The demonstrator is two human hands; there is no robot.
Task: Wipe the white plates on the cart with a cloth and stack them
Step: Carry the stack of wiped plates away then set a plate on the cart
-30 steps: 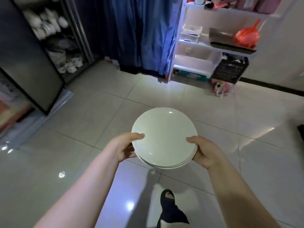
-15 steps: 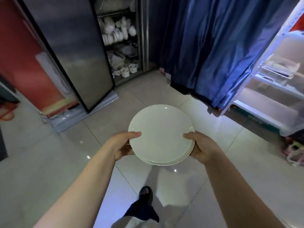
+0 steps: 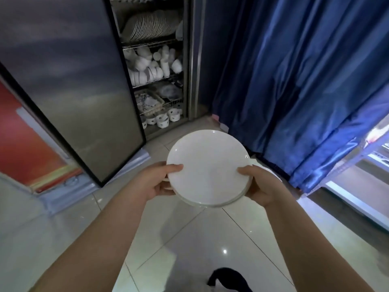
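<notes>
Cabinet door (image 3: 69, 85) of grey metal stands open far left, with racks of white crockery (image 3: 151, 66) just right of it. Left hand (image 3: 156, 182) grips the left rim of the stack of white plates (image 3: 207, 167), thumb on top and fingers curled under, held in the air over the tiled floor (image 3: 63, 218); right hand (image 3: 260, 186) grips the right rim the same way. Blue curtain (image 3: 294, 81) hangs far right.

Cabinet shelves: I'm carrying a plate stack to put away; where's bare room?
None shows: racked plates, piled cups, a basket and ringed holders crowd every visible shelf. Only floor tiles between cabinet door and blue curtain lie bare.
</notes>
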